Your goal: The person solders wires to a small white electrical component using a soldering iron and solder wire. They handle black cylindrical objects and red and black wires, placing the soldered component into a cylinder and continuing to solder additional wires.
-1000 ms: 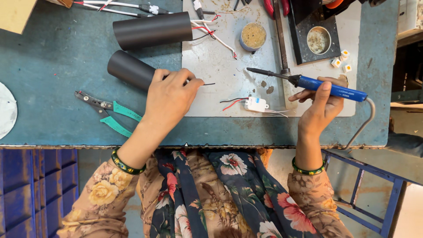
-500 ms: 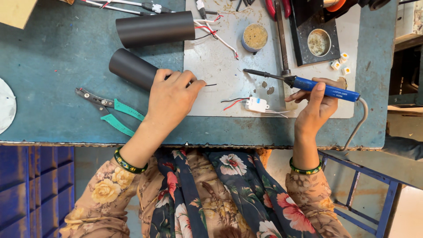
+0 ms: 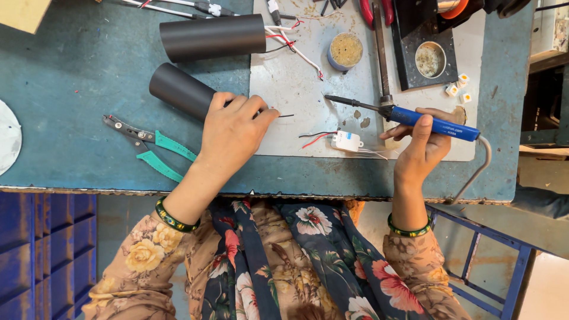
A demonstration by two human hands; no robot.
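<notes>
Two black tubes (image 3: 178, 89) on table (image 3: 71, 71), left hand (image 3: 234, 133) grip pinching one thin wire (image 3: 284, 115), right hand (image 3: 424, 145) grip wrapped around one blue soldering iron (image 3: 438, 124), one green-handled pliers (image 3: 151, 145), three small white connectors (image 3: 457, 88)

- The worn blue-green metal table (image 3: 71, 77) carries everything, its paint scuffed and scratched.
- A pale grey rectangular mat (image 3: 296, 101) lies flat on it, right of centre.
- Two matte black cylindrical tubes lie on their sides, one (image 3: 213, 37) above the other (image 3: 178, 90).
- Teal-handled pliers (image 3: 148, 145) rest near the front edge.
- A small round tin (image 3: 345, 51) and a small white plastic block with wires (image 3: 347, 141) sit on the mat.
</notes>
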